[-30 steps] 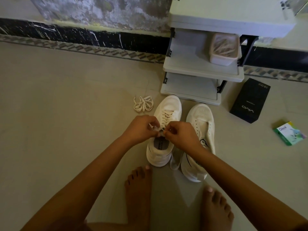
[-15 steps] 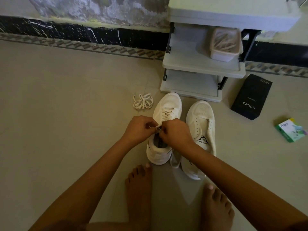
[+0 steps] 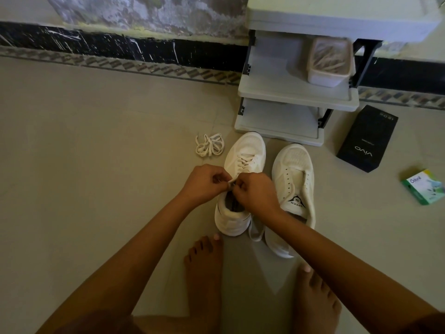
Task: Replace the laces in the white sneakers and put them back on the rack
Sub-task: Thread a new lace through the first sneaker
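Observation:
Two white sneakers stand side by side on the floor in front of the rack (image 3: 298, 100). The left sneaker (image 3: 243, 165) has a white lace (image 3: 244, 162) crossed through its eyelets. My left hand (image 3: 204, 186) and my right hand (image 3: 257, 191) meet above its tongue, each pinching an end of that lace. The right sneaker (image 3: 295, 179) has bare eyelets and a loose tongue with a black logo. A bundle of loose white laces (image 3: 210, 144) lies on the floor left of the shoes.
A plastic tub (image 3: 328, 61) sits on the rack's middle shelf. A black phone box (image 3: 367, 138) and a small green box (image 3: 425, 186) lie on the floor to the right. My bare feet (image 3: 204, 268) are just behind the shoes. A wall runs along the back.
My hands have stayed together over the left sneaker, working the lace ends; the right hand shifted slightly left over the tongue. The shoes did not move.

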Tool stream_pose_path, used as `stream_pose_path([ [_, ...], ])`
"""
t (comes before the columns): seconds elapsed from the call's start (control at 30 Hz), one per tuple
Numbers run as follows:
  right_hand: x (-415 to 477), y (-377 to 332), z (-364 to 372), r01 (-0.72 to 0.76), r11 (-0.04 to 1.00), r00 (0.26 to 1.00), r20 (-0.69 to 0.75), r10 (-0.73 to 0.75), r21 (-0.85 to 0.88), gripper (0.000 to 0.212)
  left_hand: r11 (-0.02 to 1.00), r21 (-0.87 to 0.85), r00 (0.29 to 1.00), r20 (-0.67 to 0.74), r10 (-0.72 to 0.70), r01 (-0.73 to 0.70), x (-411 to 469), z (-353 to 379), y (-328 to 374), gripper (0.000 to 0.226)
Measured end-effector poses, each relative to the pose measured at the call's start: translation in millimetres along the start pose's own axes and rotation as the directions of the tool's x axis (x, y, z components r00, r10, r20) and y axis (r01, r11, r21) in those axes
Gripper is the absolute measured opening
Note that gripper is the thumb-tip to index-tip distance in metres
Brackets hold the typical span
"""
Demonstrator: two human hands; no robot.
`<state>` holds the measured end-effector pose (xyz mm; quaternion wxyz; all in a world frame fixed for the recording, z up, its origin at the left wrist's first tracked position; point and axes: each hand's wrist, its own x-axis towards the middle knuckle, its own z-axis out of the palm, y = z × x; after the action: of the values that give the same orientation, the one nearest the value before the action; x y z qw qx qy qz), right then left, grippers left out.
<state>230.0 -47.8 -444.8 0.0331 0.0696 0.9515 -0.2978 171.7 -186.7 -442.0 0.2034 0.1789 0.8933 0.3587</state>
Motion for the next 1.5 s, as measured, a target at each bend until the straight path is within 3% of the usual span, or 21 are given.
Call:
stream_pose_path([
  [0.27,-0.5,3.3,6.2,-0.059,0.987,0.998,-0.014,0.061,0.148,0.014,1.0,0.013,0.999,0.046,-0.019,0.018,1.2,-5.3,6.8,0.018],
  [0.4,-1.2,2.3,8.3,-0.086,0.984,0.996,-0.026,0.091,0.156,0.013,0.987,-0.112,0.991,0.077,-0.106,0.114,0.7,-6.5,10.0,0.03],
  [0.5,-3.9,4.5,7.0,-0.077,0.99,0.996,-0.032,0.082,0.122,0.014,0.965,-0.197,0.983,0.09,-0.157,0.172,-1.1,-0.8,10.9,0.025],
  [0.63,-0.9,11.8,-1.8,-0.024,0.999,1.0,-0.018,0.025,0.048,0.016,0.986,-0.149,0.997,-0.034,-0.075,0.069,-1.8,10.7,5.9,0.009],
  [0.73,-2.4,15.4,-3.3,0.009,0.997,0.998,-0.063,-0.004,0.078,0.016,0.975,-0.211,0.987,-0.13,-0.092,0.063,-2.0,18.6,2.6,0.008],
  [0.77,-4.4,17.2,-3.2,0.034,0.997,0.993,-0.113,-0.025,0.076,0.021,0.975,-0.211,0.985,-0.141,-0.103,0.072,-1.2,20.8,2.5,0.008],
  [0.83,-5.1,24.3,-2.6,0.085,0.996,0.985,-0.152,-0.087,-0.02,0.05,0.982,-0.172,0.983,-0.153,-0.102,0.075,-0.1,23.5,3.3,0.009],
  [0.9,-3.5,33.9,-3.2,0.142,0.975,0.989,-0.005,-0.145,-0.174,0.073,0.988,-0.139,0.977,-0.195,-0.086,0.059,-0.6,22.3,7.1,0.011],
  [0.97,-2.8,40.8,-1.7,0.176,0.955,0.983,0.09,-0.158,-0.237,0.068,0.981,-0.193,0.966,-0.257,-0.04,-0.011,-2.5,13.7,19.0,0.014],
  [1.07,-2.9,43.8,1.2,0.187,0.956,0.982,0.071,-0.176,-0.227,0.063,0.794,-0.578,0.936,-0.35,-0.035,-0.186,-0.9,-20.3,48.6,0.018],
  [1.17,-2.3,41.7,0.3,0.186,0.962,0.981,0.083,-0.173,-0.198,0.066,0.625,-0.696,0.876,-0.481,-0.041,-0.354,7.7,-57.7,62.1,0.017],
  [1.2,-2.1,41.3,-0.9,0.178,0.967,0.982,0.087,-0.165,-0.184,0.067,0.661,-0.67,0.868,-0.493,-0.056,-0.338,10.0,-61.7,61.5,0.018],
  [1.23,-1.6,41.0,-1.5,0.17,0.971,0.983,0.093,-0.155,-0.17,0.067,0.774,-0.571,0.872,-0.486,-0.052,-0.273,11.7,-59.6,57.7,0.018],
  [1.3,-2.5,42.3,-0.6,0.161,0.975,0.985,0.085,-0.149,-0.153,0.067,0.985,-0.161,0.941,-0.337,0.012,-0.07,12.4,-37.3,39.0,0.012],
  [1.33,-4.1,42.9,0.5,0.154,0.977,0.987,0.075,-0.144,-0.146,0.065,1.0,0.026,0.979,-0.205,0.005,0.0,9.6,-22.8,27.4,0.014],
  [1.4,-6.6,44.5,2.6,0.139,0.981,0.99,0.044,-0.135,-0.138,0.062,0.979,0.202,0.999,-0.037,-0.027,0.034,2.9,-0.6,12.4,0.021],
  [1.5,-9.0,46.4,4.8,0.137,0.981,0.99,0.026,-0.135,-0.139,0.059,0.955,0.296,1.0,-0.007,0.017,-0.014,1.1,12.2,8.0,0.021],
])
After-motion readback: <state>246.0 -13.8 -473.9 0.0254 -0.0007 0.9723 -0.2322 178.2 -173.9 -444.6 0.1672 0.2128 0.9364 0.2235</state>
